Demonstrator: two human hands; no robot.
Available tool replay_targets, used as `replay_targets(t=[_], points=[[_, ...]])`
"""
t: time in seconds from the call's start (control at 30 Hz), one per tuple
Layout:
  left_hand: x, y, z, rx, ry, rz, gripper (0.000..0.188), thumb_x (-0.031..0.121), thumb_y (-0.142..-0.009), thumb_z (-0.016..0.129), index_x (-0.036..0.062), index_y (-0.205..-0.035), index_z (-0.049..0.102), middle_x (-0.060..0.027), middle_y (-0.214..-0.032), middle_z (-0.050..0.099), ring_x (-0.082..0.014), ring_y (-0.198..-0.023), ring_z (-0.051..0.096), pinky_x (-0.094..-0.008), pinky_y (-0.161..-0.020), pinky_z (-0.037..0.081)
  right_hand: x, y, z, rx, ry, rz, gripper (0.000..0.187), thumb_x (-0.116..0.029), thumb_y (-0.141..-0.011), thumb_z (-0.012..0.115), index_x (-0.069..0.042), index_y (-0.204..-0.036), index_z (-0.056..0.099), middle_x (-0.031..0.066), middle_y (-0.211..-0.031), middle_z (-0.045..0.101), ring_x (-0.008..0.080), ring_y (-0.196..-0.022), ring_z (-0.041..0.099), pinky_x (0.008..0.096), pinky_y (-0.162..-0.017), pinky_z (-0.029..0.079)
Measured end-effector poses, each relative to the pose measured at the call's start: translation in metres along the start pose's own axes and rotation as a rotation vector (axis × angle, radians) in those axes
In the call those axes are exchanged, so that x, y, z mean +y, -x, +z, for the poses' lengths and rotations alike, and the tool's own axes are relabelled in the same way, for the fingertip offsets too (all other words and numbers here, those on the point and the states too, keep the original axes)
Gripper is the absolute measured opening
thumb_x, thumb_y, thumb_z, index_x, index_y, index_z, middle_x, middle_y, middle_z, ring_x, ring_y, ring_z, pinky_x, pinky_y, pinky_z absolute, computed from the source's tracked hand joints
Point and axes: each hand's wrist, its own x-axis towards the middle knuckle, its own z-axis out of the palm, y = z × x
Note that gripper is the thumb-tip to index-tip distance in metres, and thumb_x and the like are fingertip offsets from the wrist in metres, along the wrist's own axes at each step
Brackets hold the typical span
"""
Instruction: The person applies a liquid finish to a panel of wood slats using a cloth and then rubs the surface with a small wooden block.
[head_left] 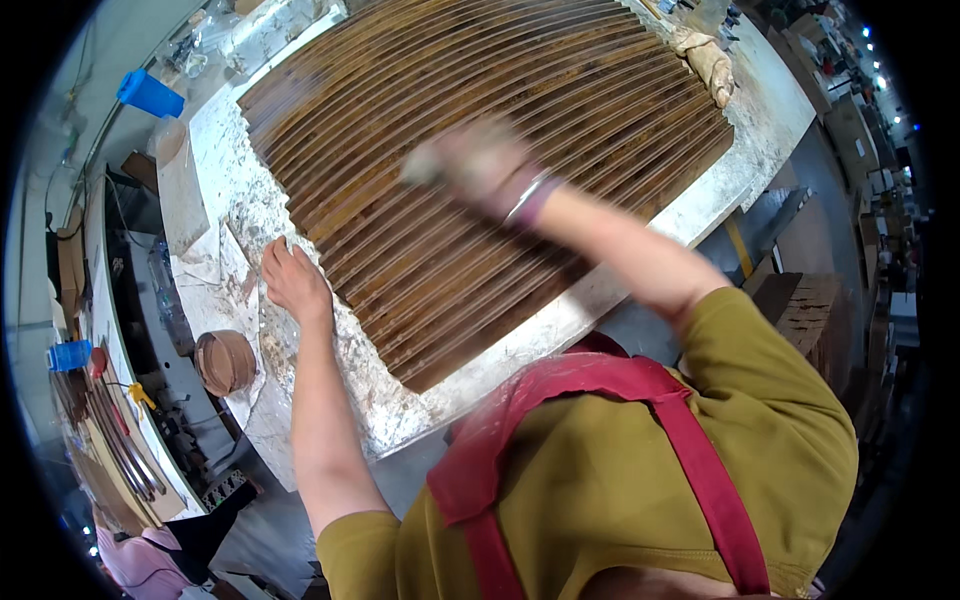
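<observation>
A large brown wooden panel with many parallel ridges and grooves point(480, 190) lies on a white, stained worktable point(590, 305). My left hand point(297, 283) rests on the tabletop beside the panel's left edge, fingers stretched out and holding nothing. Over the middle of the panel is my right hand point(480, 165), smeared by motion. It appears to wear a light glove, and a band circles the wrist. A pale blur shows at its fingertips; whether that is a cloth or the glove itself I cannot make out.
A brown round tub point(225, 362) stands at the table's left edge, near scraps of white paper point(205, 255). Farther back is a blue cup point(150, 93). A crumpled beige cloth point(705, 62) lies at the panel's far right corner. Another person in pink point(140, 560) is at lower left.
</observation>
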Motion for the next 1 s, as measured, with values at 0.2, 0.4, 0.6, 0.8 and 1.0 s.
replay_targets(t=[0.2,0.4,0.6,0.8,1.0], points=[[0.0,-0.007,0.014,0.063,-0.078,0.068,0.035,0.026,-0.099,0.048,0.0124,-0.132,0.053,-0.0066,-0.141,0.047,-0.0277,-0.13,0.042,-0.0499,-0.1,0.038,0.119,0.021,-0.012,0.43,-0.074,0.171,0.032,-0.04,-0.094,0.058,-0.01,-0.092,0.07,0.0133,-0.08,0.069,0.0315,-0.076,0.067,0.0433,-0.071,0.055],[-0.017,-0.015,0.025,0.115,-0.109,0.179,0.032,0.023,-0.099,0.048,0.01,-0.127,0.055,-0.0114,-0.136,0.051,-0.0316,-0.122,0.051,-0.0501,-0.095,0.044,0.005,0.064,0.024,0.24,-0.316,-0.274,0.021,-0.015,-0.079,0.065,-0.031,-0.091,0.073,0.0026,-0.087,0.072,0.0236,-0.09,0.066,0.0425,-0.097,0.044],[-0.013,-0.011,0.019,0.138,-0.086,0.103,0.032,0.025,-0.097,0.052,0.0148,-0.127,0.056,-0.0058,-0.133,0.052,-0.0284,-0.124,0.047,-0.0527,-0.09,0.044,0.101,0.059,-0.019,0.441,0.01,-0.091,0.006,-0.013,-0.081,0.063,-0.011,-0.082,0.068,0.0106,-0.077,0.068,0.0275,-0.076,0.067,0.0425,-0.068,0.053],[-0.003,-0.009,0.013,0.121,-0.031,0.098,0.031,0.025,-0.097,0.05,0.0147,-0.126,0.057,-0.005,-0.134,0.052,-0.0278,-0.125,0.047,-0.0524,-0.091,0.042,-0.056,0.039,0.027,0.111,-0.128,-0.404,0.015,-0.013,-0.074,0.063,-0.019,-0.087,0.068,0.0062,-0.085,0.07,0.0266,-0.081,0.066,0.0459,-0.092,0.046],[0.005,-0.002,0.004,0.101,-0.017,0.078,0.034,0.027,-0.099,0.046,0.0137,-0.129,0.055,-0.007,-0.136,0.049,-0.0287,-0.127,0.044,-0.0507,-0.097,0.037,0.048,0.061,0.012,0.386,0.082,-0.173,0.018,-0.022,-0.081,0.068,-0.014,-0.097,0.067,0.0066,-0.082,0.068,0.0258,-0.082,0.067,0.0463,-0.089,0.046]])
